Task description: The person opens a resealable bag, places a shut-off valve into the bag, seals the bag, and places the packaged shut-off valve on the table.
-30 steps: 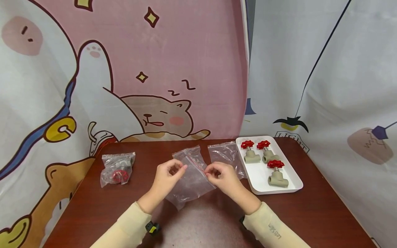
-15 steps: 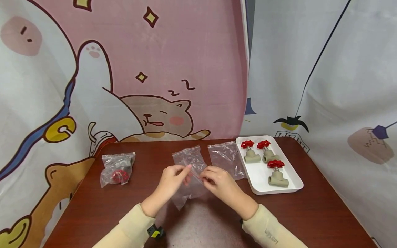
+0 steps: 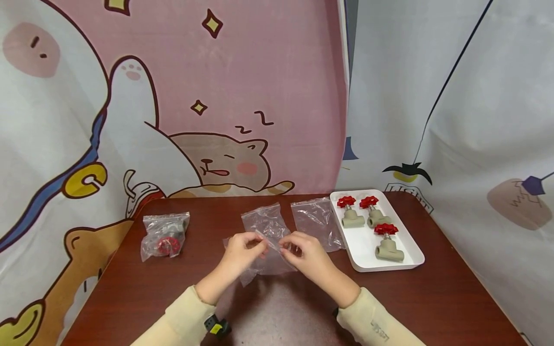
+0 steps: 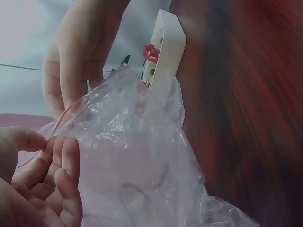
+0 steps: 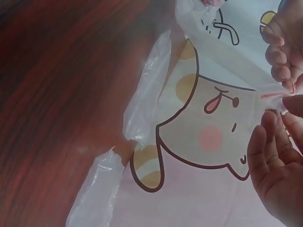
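Observation:
Between my hands hangs a clear zip-lock bag (image 4: 128, 156) with a red line along its mouth; nothing shows inside it. My left hand (image 3: 240, 252) pinches the mouth between thumb and forefinger, its other fingers loosely bent in the left wrist view. Farther along the same edge, my right hand (image 3: 305, 250) pinches it too. In the head view the held bag (image 3: 272, 266) sits above the table, partly hidden by the fingers. Whether its zip is sealed or parted, I cannot tell. Just behind it another clear bag (image 3: 265, 217) lies flat.
A third flat clear bag (image 3: 313, 221) lies beside a white tray (image 3: 363, 247). The tray holds three beige pipe valves (image 3: 389, 251) with red handwheels. At the left is a zip-lock bag (image 3: 164, 235) with a red-wheeled valve inside. A curtain (image 3: 303, 120) stands behind the table.
My left hand has moved right and slightly down, closer to the right hand, and now pinches the bag's mouth. The right hand has shifted slightly; the held bag has tilted and crumpled.

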{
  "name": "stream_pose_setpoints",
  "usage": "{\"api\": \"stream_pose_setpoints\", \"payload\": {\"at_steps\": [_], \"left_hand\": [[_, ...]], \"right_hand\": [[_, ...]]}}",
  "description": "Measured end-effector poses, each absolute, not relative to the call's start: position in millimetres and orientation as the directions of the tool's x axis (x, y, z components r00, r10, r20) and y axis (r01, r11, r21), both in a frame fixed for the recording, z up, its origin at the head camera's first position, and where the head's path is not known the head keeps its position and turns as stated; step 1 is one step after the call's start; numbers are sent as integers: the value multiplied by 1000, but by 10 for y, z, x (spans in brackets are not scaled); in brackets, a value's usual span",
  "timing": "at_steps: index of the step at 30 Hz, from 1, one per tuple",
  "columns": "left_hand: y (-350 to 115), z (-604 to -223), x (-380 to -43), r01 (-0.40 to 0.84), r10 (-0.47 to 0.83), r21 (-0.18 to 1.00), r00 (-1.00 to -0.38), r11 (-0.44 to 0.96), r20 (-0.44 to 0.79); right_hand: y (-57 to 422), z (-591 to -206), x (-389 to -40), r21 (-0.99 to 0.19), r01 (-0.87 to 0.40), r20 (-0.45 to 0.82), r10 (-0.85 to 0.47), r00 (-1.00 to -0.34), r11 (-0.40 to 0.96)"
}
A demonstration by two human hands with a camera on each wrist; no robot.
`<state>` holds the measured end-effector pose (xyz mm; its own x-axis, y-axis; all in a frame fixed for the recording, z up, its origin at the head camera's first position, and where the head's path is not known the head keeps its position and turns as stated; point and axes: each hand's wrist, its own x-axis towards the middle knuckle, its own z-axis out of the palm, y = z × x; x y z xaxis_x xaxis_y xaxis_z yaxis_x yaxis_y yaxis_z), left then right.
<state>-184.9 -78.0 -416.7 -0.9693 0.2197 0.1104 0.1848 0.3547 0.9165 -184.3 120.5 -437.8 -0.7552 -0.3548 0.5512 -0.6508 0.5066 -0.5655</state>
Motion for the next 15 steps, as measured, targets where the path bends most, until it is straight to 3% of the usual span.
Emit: {"api": "stream_pose_setpoints", "payload": {"at_steps": [7,15], "left_hand": [[-783,-4165,-1841,276,239,814,-955,511,174],[-808,-4115,-1806,251,229,787,-963,564,144]], "right_hand": [[1177,-4403,-1844,-552,-645,547,-355,-759,528],[1229,-4416,-1919,-519,-559,609,-180,-772,647]]}}
